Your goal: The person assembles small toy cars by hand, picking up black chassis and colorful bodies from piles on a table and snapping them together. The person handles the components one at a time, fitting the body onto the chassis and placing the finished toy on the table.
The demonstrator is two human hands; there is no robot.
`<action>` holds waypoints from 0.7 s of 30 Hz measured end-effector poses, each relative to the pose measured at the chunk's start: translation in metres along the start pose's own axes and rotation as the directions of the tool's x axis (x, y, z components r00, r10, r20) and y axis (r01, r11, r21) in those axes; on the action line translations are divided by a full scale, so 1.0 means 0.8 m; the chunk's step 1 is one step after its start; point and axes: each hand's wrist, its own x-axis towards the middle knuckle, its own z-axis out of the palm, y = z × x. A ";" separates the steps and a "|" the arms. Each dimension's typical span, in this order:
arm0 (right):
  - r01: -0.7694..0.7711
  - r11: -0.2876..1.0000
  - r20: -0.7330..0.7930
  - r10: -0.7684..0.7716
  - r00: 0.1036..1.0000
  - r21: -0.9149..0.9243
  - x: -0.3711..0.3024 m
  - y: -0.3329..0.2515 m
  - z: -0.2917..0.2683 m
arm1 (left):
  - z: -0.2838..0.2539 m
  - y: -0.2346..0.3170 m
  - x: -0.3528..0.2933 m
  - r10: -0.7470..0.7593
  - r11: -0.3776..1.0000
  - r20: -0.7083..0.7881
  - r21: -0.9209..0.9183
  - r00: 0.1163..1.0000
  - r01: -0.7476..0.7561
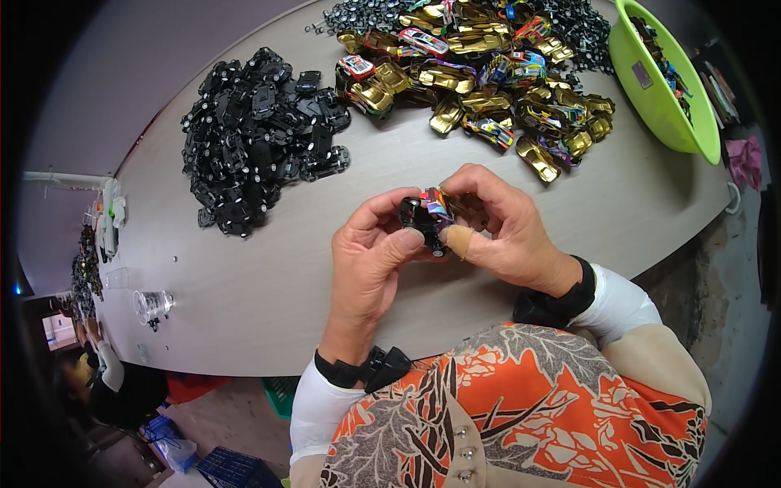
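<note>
Hands meet over the table [268,285]: left hand [370,256] and right hand [496,220] both pinch a toy car [427,215] between fingertips. Beyond the grip lie black chassis [256,134] and gold bodies [480,77].

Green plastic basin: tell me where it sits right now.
In the head view the green plastic basin sits at the table's far right end, just right of the pile of gold toy car bodies, beyond the right hand.

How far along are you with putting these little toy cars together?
Done: finished cars seem to lie in the green basin. In hand: both hands, left and right, press one toy car together. Left: a big pile of black chassis and many gold bodies.
</note>
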 end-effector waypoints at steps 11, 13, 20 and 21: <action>0.096 0.980 0.101 -0.079 0.992 -0.172 0.004 -0.004 -0.002 | 0.005 -0.003 -0.001 0.073 0.992 -0.051 0.107 0.996 -0.067; 0.106 0.976 0.110 -0.085 0.990 -0.193 0.004 -0.002 -0.003 | 0.006 -0.002 -0.001 0.059 0.992 -0.052 0.114 0.997 -0.053; 0.134 0.962 0.107 -0.111 0.988 -0.237 0.002 -0.002 0.001 | 0.003 -0.002 -0.002 0.088 0.968 -0.009 0.235 0.996 -0.083; 0.127 0.954 0.099 -0.104 0.990 -0.271 0.002 -0.003 0.001 | 0.004 -0.003 -0.003 0.137 0.931 -0.002 0.343 0.991 -0.128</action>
